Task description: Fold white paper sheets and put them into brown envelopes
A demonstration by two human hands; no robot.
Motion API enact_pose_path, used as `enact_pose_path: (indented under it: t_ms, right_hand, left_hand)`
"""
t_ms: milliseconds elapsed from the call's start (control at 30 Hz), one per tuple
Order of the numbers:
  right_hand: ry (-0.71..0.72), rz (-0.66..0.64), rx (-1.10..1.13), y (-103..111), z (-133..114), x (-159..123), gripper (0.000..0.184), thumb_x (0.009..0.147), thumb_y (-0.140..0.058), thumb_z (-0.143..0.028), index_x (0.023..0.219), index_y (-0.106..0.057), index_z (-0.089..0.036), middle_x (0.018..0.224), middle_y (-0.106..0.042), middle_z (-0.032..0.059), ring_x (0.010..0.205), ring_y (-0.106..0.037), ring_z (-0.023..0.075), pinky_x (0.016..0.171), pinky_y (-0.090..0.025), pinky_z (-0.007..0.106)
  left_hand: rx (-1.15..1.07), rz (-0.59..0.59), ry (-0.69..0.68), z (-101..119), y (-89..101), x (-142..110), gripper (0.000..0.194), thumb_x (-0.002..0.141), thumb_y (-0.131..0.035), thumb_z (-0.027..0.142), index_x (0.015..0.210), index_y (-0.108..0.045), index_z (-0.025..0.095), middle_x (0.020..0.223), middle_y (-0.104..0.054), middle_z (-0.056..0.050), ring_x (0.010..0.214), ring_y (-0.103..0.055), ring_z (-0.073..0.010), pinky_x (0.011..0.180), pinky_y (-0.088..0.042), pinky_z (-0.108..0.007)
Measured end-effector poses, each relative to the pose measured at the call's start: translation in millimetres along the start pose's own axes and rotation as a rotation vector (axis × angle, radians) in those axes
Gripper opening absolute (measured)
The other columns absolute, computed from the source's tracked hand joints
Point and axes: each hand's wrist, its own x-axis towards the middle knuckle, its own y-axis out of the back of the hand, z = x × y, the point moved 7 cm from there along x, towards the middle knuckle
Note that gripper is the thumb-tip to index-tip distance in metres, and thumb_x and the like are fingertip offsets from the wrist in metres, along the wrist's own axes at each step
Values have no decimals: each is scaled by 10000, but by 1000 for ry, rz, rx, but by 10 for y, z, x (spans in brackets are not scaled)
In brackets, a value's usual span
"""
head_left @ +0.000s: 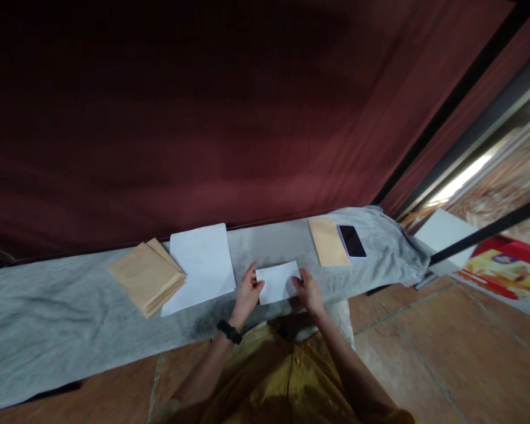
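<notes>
Between my hands is a small white sheet of paper (277, 284), apparently folded, held above the grey cloth near the front edge. My left hand (248, 290) grips its left side, thumb on top and fingers behind. On the opposite side, my right hand (308, 290) pinches the paper's right edge, thumb on top. Larger white sheets (201, 265) lie flat to the left of my left hand. Overlapping their left edge is a stack of brown envelopes (145, 277). A single brown envelope (329, 241) rests beyond my right hand.
A phone (352, 241) with a dark screen lies right of the single envelope. Grey cloth (62, 300) covers the long narrow surface. A dark red curtain (194, 147) hangs behind it. To the right are a dark metal bar (490, 232) and a red-and-yellow printed box (507, 274).
</notes>
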Motion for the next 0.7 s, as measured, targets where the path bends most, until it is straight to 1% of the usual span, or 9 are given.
enact_pose_path:
  t_ms: [67, 167, 267, 367, 433, 500, 600, 700]
  right_hand:
    - [-10, -2, -47, -26, 7, -14, 280, 929, -541, -310, 1153, -642, -175, 976, -746, 109, 836, -708, 232, 739, -512, 301]
    - [-10, -18, -204, -73, -11, -33, 395, 967, -534, -305, 1335, -564, -166, 1181, -723, 153, 937, -723, 252, 801, -526, 321]
    - [11, -25, -385, -123, -39, -50, 479, 1002, -492, -301, 1459, -458, -162, 1313, -677, 158, 1032, -716, 249, 849, -538, 322]
    - [57, -5, -440, -150, -64, -69, 477, 1020, -450, -289, 1473, -439, -140, 1319, -673, 162, 1105, -691, 240, 908, -537, 328]
    - [81, 9, -447, -153, -69, -77, 454, 1025, -434, -285, 1452, -460, -131, 1300, -679, 164, 1131, -677, 233, 936, -532, 330]
    - [85, 6, -443, -151, -61, -75, 436, 1027, -432, -290, 1431, -479, -131, 1278, -687, 161, 1132, -673, 226, 947, -527, 324]
    - [67, -23, -412, -138, -33, -56, 420, 1028, -418, -291, 1411, -494, -136, 1234, -706, 151, 1093, -685, 219, 945, -525, 321]
    - [72, -33, -378, -112, -15, -56, 416, 1029, -367, -265, 1403, -500, -140, 1197, -715, 150, 1057, -694, 218, 926, -529, 322]
  left_hand:
    - [86, 40, -26, -30, 5, -14, 577, 781, -616, 149, 1353, -572, 211, 943, -668, 3, 711, -622, -124, 721, -545, -278]
    - [250, 78, -110, 43, -6, 20, 504, 815, -582, 126, 1311, -612, 212, 1095, -676, -50, 760, -644, -145, 810, -570, -327]
    - [391, 94, -227, 175, -46, 50, 459, 853, -531, 96, 1286, -628, 214, 1215, -655, -86, 962, -674, -191, 950, -557, -374]
    - [589, 100, -338, 287, -127, -5, 416, 892, -478, 81, 1250, -652, 203, 1314, -625, -114, 1194, -619, -234, 1073, -499, -425]
    - [756, 71, -398, 328, -232, -93, 406, 926, -456, 107, 1279, -639, 183, 1421, -569, -143, 1300, -559, -274, 1111, -462, -481]
    - [885, -4, -464, 342, -389, -209, 417, 959, -446, 156, 1347, -596, 176, 1523, -491, -148, 1402, -468, -302, 1150, -412, -524]
    - [962, -148, -532, 316, -637, -379, 449, 1002, -430, 256, 1438, -519, 199, 1586, -435, -115, 1485, -367, -285, 1205, -339, -531]
    - [997, -199, -516, 272, -762, -457, 485, 1021, -408, 317, 1490, -465, 208, 1607, -406, -104, 1511, -321, -279, 1225, -298, -542]
